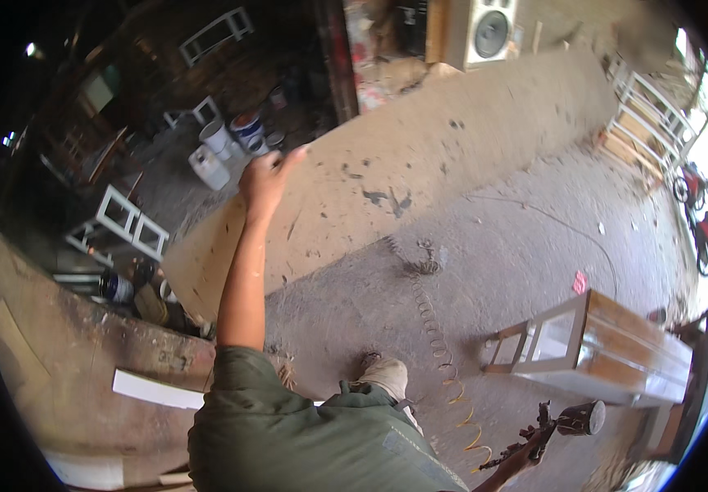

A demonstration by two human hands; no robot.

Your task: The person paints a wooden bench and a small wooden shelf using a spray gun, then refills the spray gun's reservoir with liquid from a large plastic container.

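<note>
- Close by the person's right side, the right hand (532,453) is closed around a dark spray gun (544,425) with a rounded cup (582,419), dark along its side and greyer at the end.
- Ahead of the green shirt (305,439), the left hand (264,187) is at the upper long edge of a board (469,139), fingers bent; from where I stand I cannot tell whether it grips that edge or only touches it.
- That board is a long tan sheet, flat-coloured, dotted with dark specks and smears, the biggest blotches near its middle. It lies slantwise in front of the person, from lower left to upper right.
- Its lower long edge borders grey floor (518,238), a broad open stretch. A coiled hose (429,320), yellow nearer the person, crosses that room, and a thin cable (563,220) curves over it.
- To the right, a brown-and-white wooden unit (629,344) bounds the floor; at left, the board's end comes near clutter by a low wall (157,344).
- Past the board's upper edge are a white jug (209,169) and a blue-and-white bucket (248,131), its markings too small to read.
- Farther off, a speaker (492,34) is near the board's upper edge; white frames (657,111) are near its far end, with red motorcycles (705,234) beyond the floor.
</note>
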